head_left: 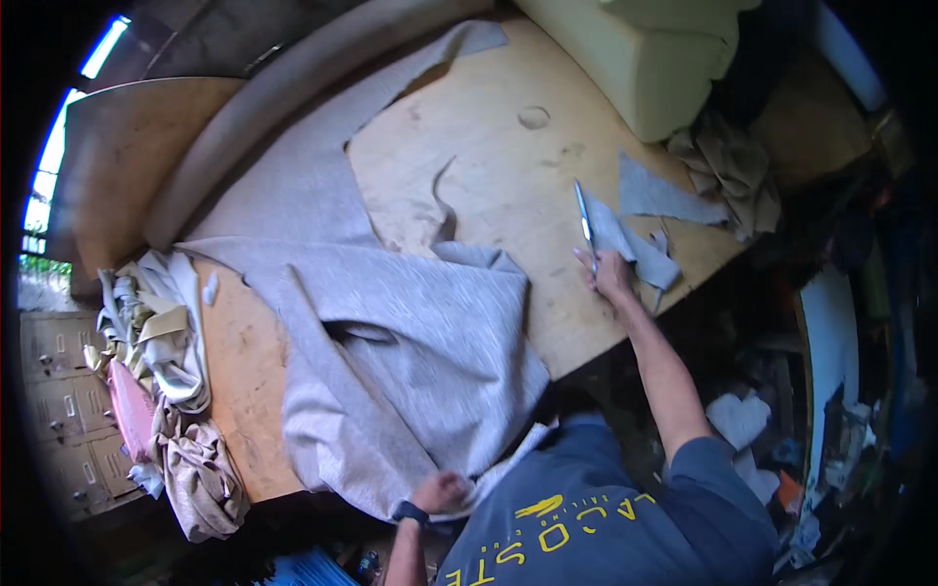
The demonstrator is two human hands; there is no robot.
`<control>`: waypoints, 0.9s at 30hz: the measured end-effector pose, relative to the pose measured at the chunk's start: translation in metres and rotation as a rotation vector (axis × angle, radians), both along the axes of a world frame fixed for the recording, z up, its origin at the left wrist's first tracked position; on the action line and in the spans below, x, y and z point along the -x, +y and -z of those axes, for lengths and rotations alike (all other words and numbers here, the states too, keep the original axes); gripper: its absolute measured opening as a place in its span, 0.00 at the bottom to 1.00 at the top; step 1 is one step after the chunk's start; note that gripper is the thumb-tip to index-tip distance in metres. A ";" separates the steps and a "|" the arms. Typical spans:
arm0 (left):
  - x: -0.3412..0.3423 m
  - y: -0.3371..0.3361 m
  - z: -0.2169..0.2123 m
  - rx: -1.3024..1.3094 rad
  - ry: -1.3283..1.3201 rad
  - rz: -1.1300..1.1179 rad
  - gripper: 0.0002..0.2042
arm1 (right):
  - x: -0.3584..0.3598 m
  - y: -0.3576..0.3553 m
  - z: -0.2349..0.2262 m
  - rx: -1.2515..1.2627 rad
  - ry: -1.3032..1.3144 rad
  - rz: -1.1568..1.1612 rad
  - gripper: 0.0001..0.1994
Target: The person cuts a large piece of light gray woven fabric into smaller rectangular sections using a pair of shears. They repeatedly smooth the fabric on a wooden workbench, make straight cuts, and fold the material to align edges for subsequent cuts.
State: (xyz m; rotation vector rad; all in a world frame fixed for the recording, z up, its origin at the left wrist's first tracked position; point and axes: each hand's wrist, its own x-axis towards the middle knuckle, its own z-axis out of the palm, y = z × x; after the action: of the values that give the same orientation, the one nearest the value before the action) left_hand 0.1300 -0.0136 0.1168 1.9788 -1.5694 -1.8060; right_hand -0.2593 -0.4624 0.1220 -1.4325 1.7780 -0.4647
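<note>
My right hand (610,274) is closed round a pair of scissors (585,217) over the right side of the wooden table, with the blades pointing away from me and looking closed. Small grey fabric offcuts (620,240) lie beside and under that hand. A large sheet of grey, textured fabric (440,342) spreads in folds across the left and middle of the table and hangs over its near edge. At that near edge my left hand (442,491), a dark watch on its wrist, pinches the fabric. Its fingertips are partly hidden.
Along the far left lies a long roll of fabric (293,103). Crumpled scraps (161,342) are heaped at the table's (469,127) left edge, near metal lockers (73,410). Pale yellow foam (655,68) stands at the far right beside a brown crumpled cloth (728,171).
</note>
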 end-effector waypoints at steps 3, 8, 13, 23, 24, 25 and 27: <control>-0.023 -0.081 -0.042 0.353 -0.282 -0.375 0.10 | 0.001 0.002 0.002 -0.040 0.009 0.030 0.29; -0.101 -0.121 0.011 0.941 -1.193 -0.688 0.19 | -0.028 -0.005 0.018 0.133 0.253 -0.106 0.24; -0.109 -0.127 0.011 0.450 -0.925 -0.752 0.15 | -0.114 -0.031 0.003 0.113 0.057 -0.219 0.22; -0.220 0.203 -0.002 -0.088 -1.259 -1.517 0.20 | -0.120 0.003 0.013 0.087 -0.023 -0.450 0.14; -0.214 0.207 -0.001 -0.143 -1.227 -1.558 0.18 | -0.106 0.002 0.017 0.123 0.092 -0.366 0.14; -0.201 0.175 -0.004 -0.126 -1.374 -1.545 0.17 | -0.084 -0.003 0.019 0.163 0.218 -0.264 0.14; -0.163 0.063 -0.049 0.097 -1.301 -1.473 0.16 | -0.037 -0.016 0.026 0.485 0.375 -0.275 0.20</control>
State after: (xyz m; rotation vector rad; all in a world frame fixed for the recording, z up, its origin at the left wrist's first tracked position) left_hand 0.2933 0.0492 0.1653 2.8842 0.2434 0.1785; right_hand -0.2222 -0.4784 0.0963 -2.1907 1.7819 -0.5298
